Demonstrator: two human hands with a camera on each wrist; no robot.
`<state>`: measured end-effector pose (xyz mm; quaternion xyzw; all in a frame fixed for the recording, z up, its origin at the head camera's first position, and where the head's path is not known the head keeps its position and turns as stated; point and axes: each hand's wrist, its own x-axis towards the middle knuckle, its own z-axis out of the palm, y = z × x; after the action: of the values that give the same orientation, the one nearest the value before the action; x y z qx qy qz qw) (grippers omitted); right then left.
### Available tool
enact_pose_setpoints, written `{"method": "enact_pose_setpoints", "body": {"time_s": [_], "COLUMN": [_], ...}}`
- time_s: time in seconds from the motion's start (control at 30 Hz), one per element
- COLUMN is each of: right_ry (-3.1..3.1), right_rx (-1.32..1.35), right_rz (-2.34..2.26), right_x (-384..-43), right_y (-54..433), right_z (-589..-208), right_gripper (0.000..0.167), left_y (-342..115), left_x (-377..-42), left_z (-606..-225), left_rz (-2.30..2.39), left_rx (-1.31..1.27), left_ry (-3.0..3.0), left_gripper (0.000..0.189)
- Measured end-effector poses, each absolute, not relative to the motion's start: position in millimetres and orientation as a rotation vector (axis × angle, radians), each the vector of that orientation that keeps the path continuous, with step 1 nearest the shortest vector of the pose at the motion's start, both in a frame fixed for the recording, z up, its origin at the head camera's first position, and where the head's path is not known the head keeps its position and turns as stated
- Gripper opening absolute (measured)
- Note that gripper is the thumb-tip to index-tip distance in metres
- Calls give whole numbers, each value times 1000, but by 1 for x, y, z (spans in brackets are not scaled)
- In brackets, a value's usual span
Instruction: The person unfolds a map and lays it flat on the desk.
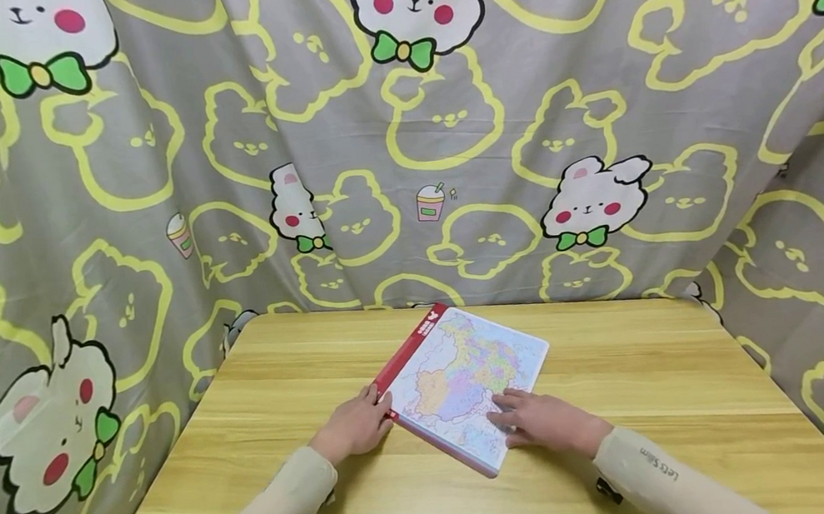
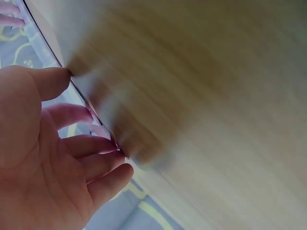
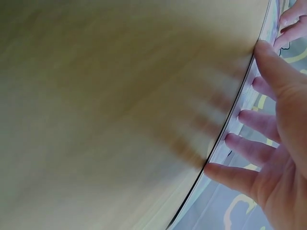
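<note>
A flat rectangular map-printed item (image 1: 461, 369) lies at an angle on the table, with a colored map on its face, a red strip along its left side and a visible thickness at its near edge. Whether it is a box or a book, I cannot tell. My left hand (image 1: 354, 425) touches its near left corner, by the red strip. On the right, my right hand (image 1: 550, 420) has its fingers spread at the near right edge. Both wrist views show the left hand (image 2: 48, 158) and right hand (image 3: 288, 139) with loosely extended fingertips along an edge; the map face is mostly hidden there.
The wood-grain table (image 1: 661, 398) extends around the item on all sides. Behind it and at both sides hangs a grey curtain (image 1: 353, 129) with yellow outlines and white rabbit figures, close against the table's back edge.
</note>
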<state>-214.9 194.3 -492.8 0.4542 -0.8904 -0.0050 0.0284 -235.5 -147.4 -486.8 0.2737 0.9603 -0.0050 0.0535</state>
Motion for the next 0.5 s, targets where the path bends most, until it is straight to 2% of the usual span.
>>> {"method": "enact_pose_setpoints", "body": {"time_s": [0.5], "right_ry": [-2752], "right_rx": [1403], "right_rz": [38], "right_x": [-226], "right_y": [207], "right_z": [-491], "right_gripper": [44], "left_y": [-145], "left_x": [-224], "left_z": [-491], "left_rz": [-82], "left_rx": [837], "left_ry": [2943], "left_gripper": [48]}}
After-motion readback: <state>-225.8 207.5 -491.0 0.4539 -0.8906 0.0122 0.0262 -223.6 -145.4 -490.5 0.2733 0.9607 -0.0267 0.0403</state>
